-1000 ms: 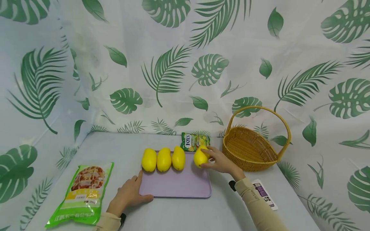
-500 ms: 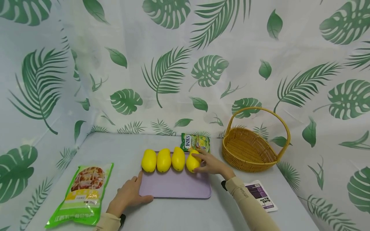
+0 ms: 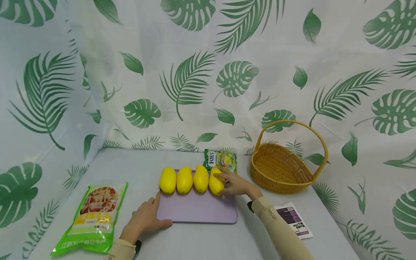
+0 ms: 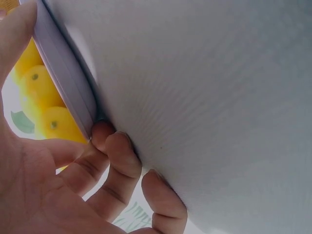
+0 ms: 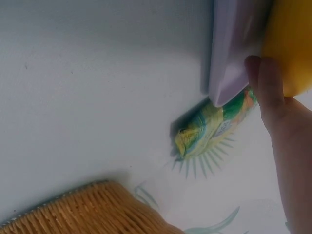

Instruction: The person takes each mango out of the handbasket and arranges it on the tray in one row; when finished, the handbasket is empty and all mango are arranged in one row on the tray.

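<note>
Several yellow mangoes stand in a row along the back of a lilac tray: a leftmost mango, a second mango, a third mango and the rightmost mango. My right hand grips the rightmost one from its right side; its lower end is on the tray. The left hand holds the tray's front left corner, thumb at the front rim and fingers along the left side. In the left wrist view, the other fingers bend against the table.
A wicker basket with a tall handle stands at the right. Behind the tray lies a green candy bag. A green food packet lies at the left, and a white and purple packet is beside the right forearm.
The right hand has carried the rightmost mango leftward and down, close beside the third one, with hardly any movement in the last half second. The left hand and tray have stayed put.
</note>
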The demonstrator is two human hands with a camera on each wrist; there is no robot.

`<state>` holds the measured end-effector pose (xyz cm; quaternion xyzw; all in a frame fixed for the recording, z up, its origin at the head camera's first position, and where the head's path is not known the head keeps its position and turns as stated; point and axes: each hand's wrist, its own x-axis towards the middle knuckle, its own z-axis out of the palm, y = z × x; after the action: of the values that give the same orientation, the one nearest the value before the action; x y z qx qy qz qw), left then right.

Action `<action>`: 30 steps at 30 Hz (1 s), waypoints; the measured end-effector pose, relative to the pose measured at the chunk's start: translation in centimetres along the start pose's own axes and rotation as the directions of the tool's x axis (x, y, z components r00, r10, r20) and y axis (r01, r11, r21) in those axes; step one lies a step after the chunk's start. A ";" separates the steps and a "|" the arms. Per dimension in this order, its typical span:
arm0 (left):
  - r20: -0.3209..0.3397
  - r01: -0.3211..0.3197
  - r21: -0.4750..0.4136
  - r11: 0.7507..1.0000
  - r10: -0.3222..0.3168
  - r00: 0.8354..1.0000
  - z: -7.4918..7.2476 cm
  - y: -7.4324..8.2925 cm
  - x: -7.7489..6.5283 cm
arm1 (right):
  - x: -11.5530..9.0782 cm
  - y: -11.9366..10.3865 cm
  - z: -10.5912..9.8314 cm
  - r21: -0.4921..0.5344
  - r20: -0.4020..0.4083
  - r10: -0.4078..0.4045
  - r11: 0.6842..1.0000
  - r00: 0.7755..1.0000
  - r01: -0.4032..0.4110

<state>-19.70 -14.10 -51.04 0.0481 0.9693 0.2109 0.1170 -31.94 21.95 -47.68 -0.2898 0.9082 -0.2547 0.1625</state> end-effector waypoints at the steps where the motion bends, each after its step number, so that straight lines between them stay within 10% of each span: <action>1: 0.001 -0.002 0.001 1.000 0.002 1.000 0.0 0.0 0.0 | 0.0 0.0 0.0 0.013 0.005 0.003 1.000 1.000 -0.003; 20: 0.017 -0.001 -0.010 1.000 0.002 1.000 -0.1 -0.4 -0.3 | -1.3 0.2 0.2 0.016 -0.105 0.039 0.999 0.994 -0.037; 30: -0.037 -0.021 -0.058 0.998 0.019 0.999 -0.9 -0.9 -0.2 | -4.4 -0.6 -0.8 -0.036 -0.315 0.200 0.974 0.928 -0.223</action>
<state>-19.77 -15.28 -50.60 0.0505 0.9641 0.2413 0.0985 -28.56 24.53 -46.05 -0.1523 0.9568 -0.2453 0.0342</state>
